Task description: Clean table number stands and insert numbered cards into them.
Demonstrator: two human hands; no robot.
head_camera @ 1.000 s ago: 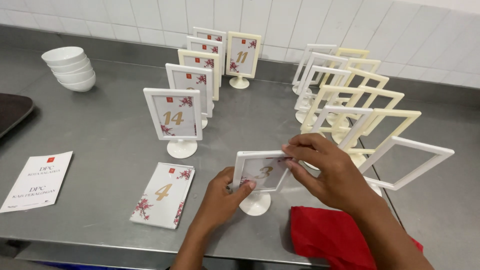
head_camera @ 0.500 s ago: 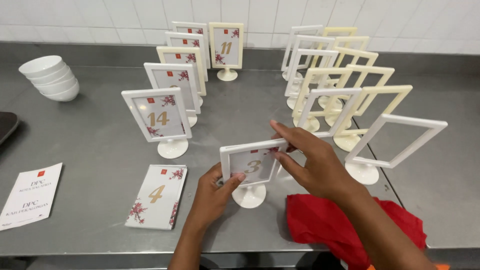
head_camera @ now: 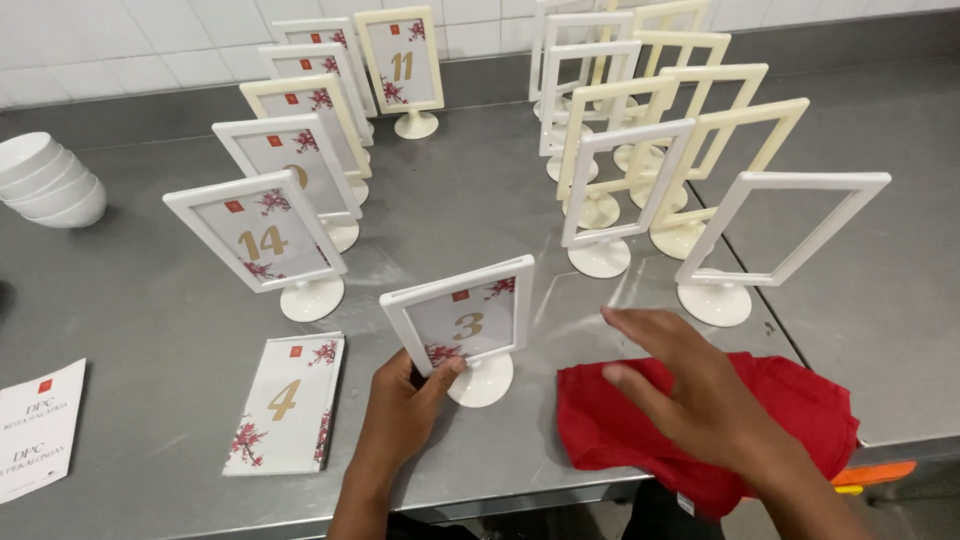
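A white stand-up frame point(head_camera: 462, 322) with a numbered floral card in it stands on its round foot near the front of the steel counter point(head_camera: 170, 330). My left hand point(head_camera: 400, 410) grips its lower left corner. My right hand point(head_camera: 700, 395) hovers with fingers spread over a red cloth point(head_camera: 600, 420), a little to the right of the frame, holding nothing. A loose numbered card point(head_camera: 285, 402) lies flat to the left of my left hand.
A row of filled frames point(head_camera: 258, 240) runs back on the left. Several empty white and cream frames point(head_camera: 770, 235) crowd the right. Stacked white bowls point(head_camera: 45, 180) sit far left, a printed sheet point(head_camera: 35, 425) at the front left. A tiled wall backs the counter.
My right hand has let go of the frame's right side and moved down and right over the red cloth. The left hand still holds the frame, which now stands upright.
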